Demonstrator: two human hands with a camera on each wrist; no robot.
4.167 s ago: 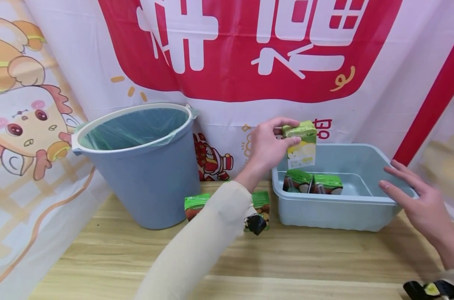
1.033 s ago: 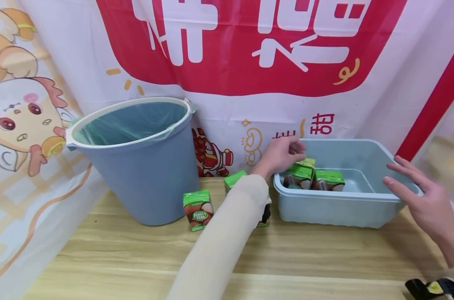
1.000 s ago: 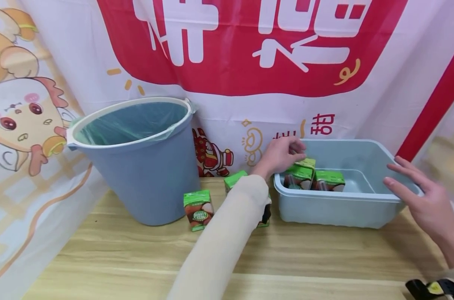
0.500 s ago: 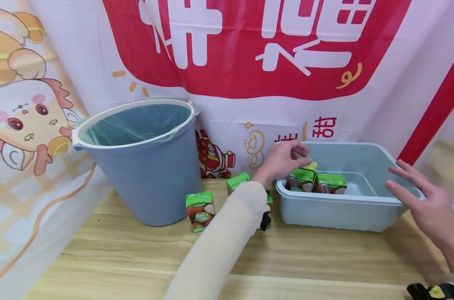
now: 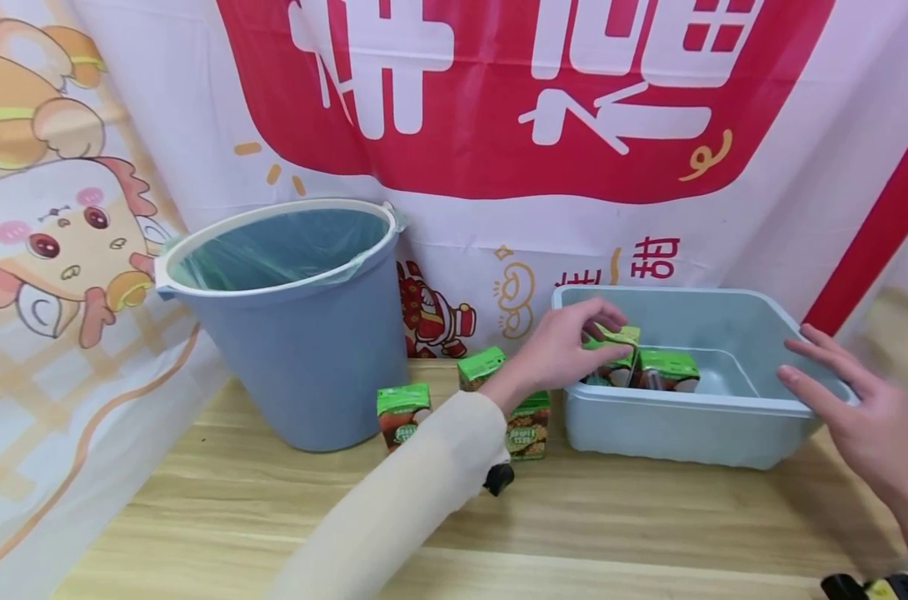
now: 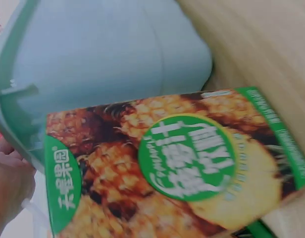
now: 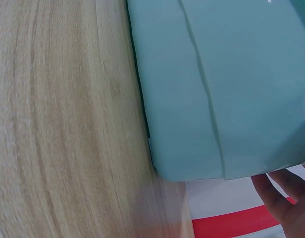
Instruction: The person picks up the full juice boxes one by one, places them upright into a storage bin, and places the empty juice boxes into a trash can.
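My left hand (image 5: 566, 342) reaches over the left end of a pale blue plastic bin (image 5: 679, 429), fingers and thumb apart over the juice cartons inside. Below it are a green-topped carton (image 5: 610, 373) and a yellow-green carton (image 5: 625, 335), partly covered by the hand. A third carton (image 5: 667, 371) with a green top stands to their right. My right hand (image 5: 859, 408) rests at the bin's right rim with fingers extended. In the left wrist view a pineapple juice carton (image 6: 113, 173) fills the foreground, with the left hand (image 6: 11, 183) blurred beyond it.
On the wooden table (image 5: 619, 533) stand a lychee-pictured carton (image 5: 403, 408), another green-topped carton (image 5: 480, 364) and the pineapple carton, partly behind the left arm. A tall blue-grey bucket (image 5: 311, 358) with a plastic liner stands at left. A printed cloth (image 5: 484, 150) hangs behind.
The yellow-green carton, held above the bin in the oldest frame, now stands inside it. My left hand has lowered, then moved slightly nearer, its thumb spreading from the fingers. The right hand stays at the rim.
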